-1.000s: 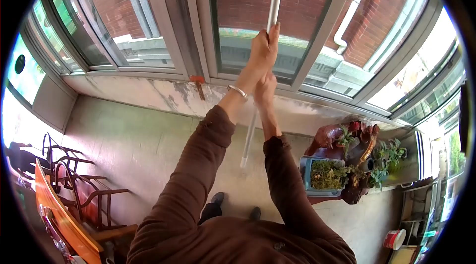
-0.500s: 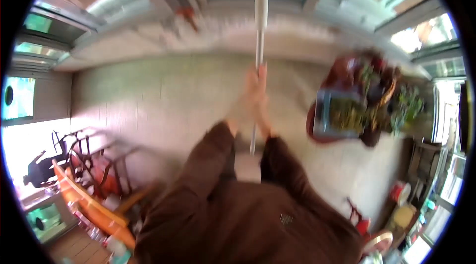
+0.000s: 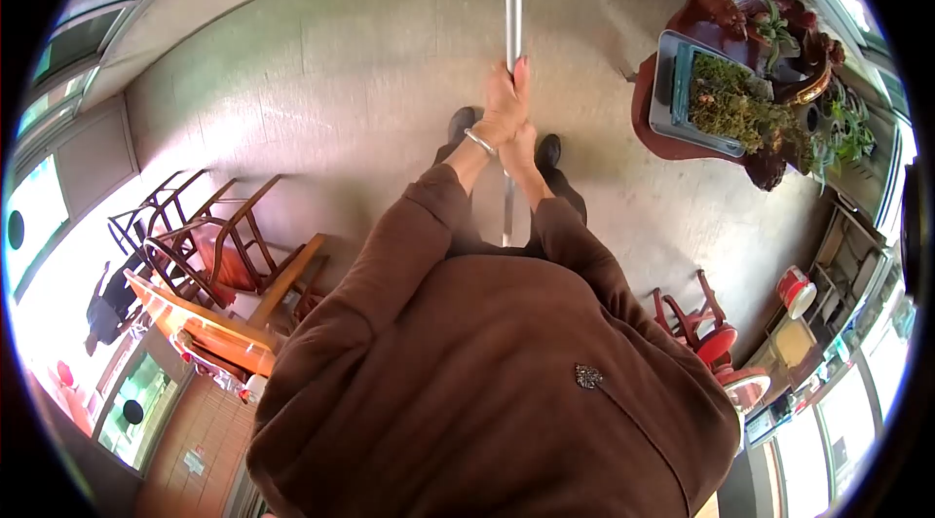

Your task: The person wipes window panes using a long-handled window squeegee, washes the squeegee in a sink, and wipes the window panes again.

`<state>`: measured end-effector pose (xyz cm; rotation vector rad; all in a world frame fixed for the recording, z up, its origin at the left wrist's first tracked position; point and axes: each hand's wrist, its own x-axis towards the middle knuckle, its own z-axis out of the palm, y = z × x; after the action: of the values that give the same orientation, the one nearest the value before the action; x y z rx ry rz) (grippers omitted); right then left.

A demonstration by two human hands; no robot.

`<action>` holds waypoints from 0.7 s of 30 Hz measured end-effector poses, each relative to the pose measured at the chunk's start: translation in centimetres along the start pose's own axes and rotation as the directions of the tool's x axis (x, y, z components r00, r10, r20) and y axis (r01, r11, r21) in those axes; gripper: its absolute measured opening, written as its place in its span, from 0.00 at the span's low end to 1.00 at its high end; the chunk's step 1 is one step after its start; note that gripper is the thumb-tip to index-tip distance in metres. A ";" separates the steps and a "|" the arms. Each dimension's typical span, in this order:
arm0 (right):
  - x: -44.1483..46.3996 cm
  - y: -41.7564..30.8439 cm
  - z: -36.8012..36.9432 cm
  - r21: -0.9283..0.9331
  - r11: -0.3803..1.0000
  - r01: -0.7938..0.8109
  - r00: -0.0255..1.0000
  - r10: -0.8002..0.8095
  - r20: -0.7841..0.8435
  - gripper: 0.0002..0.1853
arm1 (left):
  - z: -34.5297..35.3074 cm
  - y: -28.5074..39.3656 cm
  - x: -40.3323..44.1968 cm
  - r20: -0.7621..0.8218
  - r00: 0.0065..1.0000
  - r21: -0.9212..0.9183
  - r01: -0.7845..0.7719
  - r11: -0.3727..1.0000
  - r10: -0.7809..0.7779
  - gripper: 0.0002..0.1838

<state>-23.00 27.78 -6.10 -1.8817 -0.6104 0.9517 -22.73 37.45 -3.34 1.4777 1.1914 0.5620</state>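
Observation:
A long straight pole (image 3: 513, 26) runs up and down the middle of the head view, a metal rod with a thicker white section at its far end. My left hand (image 3: 504, 101), with a silver bracelet (image 3: 479, 140) at the wrist, is wrapped around the rod. Just below it, my right hand (image 3: 520, 148) is closed on the same rod, its fingers partly covered by the left. The rod shows again beneath both hands, close to my body. Its far tip is beyond the top edge.
Wooden chairs (image 3: 229, 236) and an orange wooden table (image 3: 200, 328) stand at the left. On the right, a dark red carved stand (image 3: 662, 138) holds a glass tank (image 3: 672, 80) with moss and plants. A red stool (image 3: 716, 343) is at lower right.
The view has tilted downward, so the windows ahead have mostly left the frame and my shoes show. Both hands still hold the pole and appear higher in the view.

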 end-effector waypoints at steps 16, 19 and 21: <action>-7.5 4.5 -0.3 0.029 0.953 -0.302 0.953 0.303 -0.013 0.18 | 1.3 -4.2 -6.1 0.111 0.959 -0.013 0.264 0.965 -0.261 0.22; -8.9 9.1 0.4 -0.443 0.894 -0.067 0.997 0.074 -0.002 0.18 | -0.4 1.3 -7.0 0.293 0.853 -0.207 0.498 0.842 -0.432 0.24; -9.8 5.9 -1.0 -0.209 0.971 -0.119 0.993 0.113 -0.040 0.18 | -1.2 4.8 -8.9 0.278 0.863 -0.246 0.488 0.838 -0.421 0.26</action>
<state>-27.74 17.43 -7.45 -2.1355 -0.6103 0.9648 -25.42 30.60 3.71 0.9122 1.1722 0.2351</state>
